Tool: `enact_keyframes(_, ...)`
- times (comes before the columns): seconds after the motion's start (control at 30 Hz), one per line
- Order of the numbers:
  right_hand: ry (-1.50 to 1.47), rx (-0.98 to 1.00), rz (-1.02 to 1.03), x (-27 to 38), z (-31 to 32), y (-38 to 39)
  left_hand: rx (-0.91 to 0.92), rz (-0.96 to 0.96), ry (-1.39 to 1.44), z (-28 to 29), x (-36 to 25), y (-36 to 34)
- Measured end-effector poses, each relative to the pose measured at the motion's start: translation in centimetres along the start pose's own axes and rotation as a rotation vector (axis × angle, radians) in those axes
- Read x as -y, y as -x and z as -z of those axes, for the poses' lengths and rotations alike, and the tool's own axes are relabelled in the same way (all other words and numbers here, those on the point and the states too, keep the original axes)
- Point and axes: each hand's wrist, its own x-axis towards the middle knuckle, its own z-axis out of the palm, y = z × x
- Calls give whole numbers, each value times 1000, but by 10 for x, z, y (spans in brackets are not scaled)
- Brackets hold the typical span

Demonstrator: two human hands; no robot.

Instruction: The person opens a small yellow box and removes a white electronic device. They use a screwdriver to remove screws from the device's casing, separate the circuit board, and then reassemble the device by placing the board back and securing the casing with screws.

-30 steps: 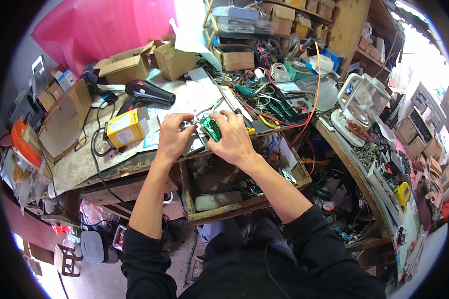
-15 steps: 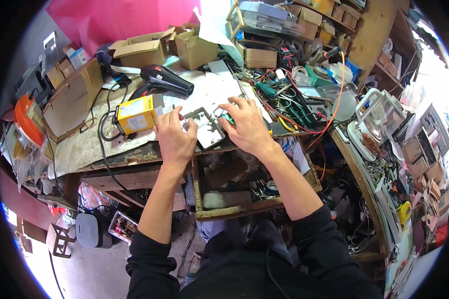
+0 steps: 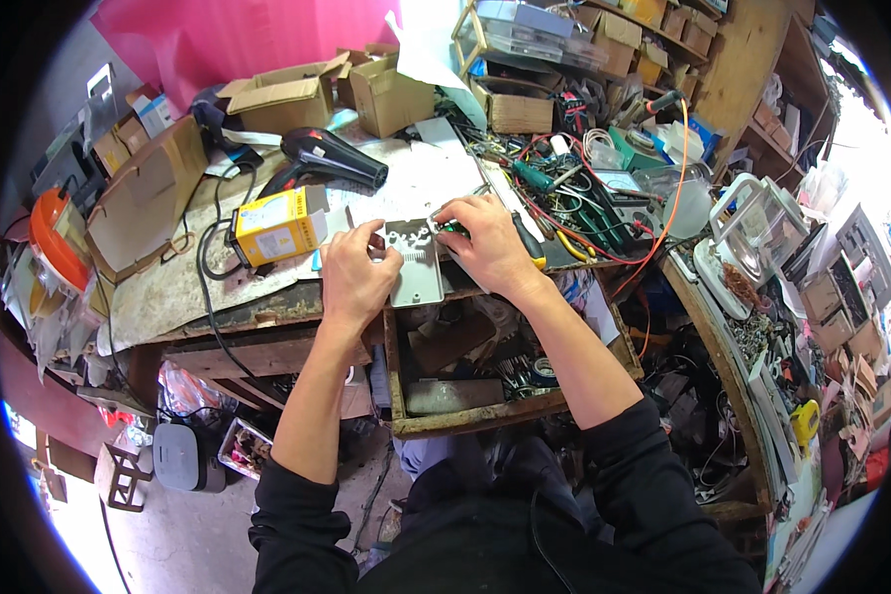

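At the front edge of the bench, a light grey plastic housing [image 3: 418, 284] is tilted up between my hands, showing round posts and slots. My left hand [image 3: 359, 272] pinches its left edge between thumb and fingers. My right hand [image 3: 487, 246] is closed at the housing's upper right corner. A small green piece [image 3: 452, 228], which looks like a circuit board, shows under its fingertips; they partly hide it. A yellow box [image 3: 272, 230] stands left of my left hand, and a screwdriver [image 3: 531, 241] with a black and yellow handle lies right of my right hand.
A black hair dryer [image 3: 332, 158] lies behind the yellow box. Tangled cables and tools [image 3: 574, 188] cover the right side of the bench. Below my hands, an open wooden drawer [image 3: 465, 424] juts out with loose parts inside. Cardboard boxes [image 3: 391, 94] stand at the back.
The housing has gone from lying flat to tilted. My left hand has come right onto its edge. My right hand's fingers have closed over the green piece.
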Motion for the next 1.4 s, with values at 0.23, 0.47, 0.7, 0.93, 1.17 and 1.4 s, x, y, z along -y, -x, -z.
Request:
enact_keyframes(0.23, -92, -64, 48, -2, -3, 2, 68, 88, 335, 2, 4, -2)
enact_keyframes(0.47, -167, -49, 70, 1, 1, 3, 145, 207, 577, 5, -6, 0)
enact_keyframes(0.7, -100, -34, -5, 6, 2, 5, 126, 251, 739, -5, -5, -3)
enact_keyframes(0.93, 200, -101, 113, 27, 8, 4, 192, 244, 658, -2, -15, 1)
enact_keyframes(1.17, 527, -154, 284, 34, 5, 3, 230, 289, 749, 1, -23, 4)
enact_keyframes(1.4, 574, -161, 322, 36, 3, 5, 227, 228, 862, 2, -36, 11)
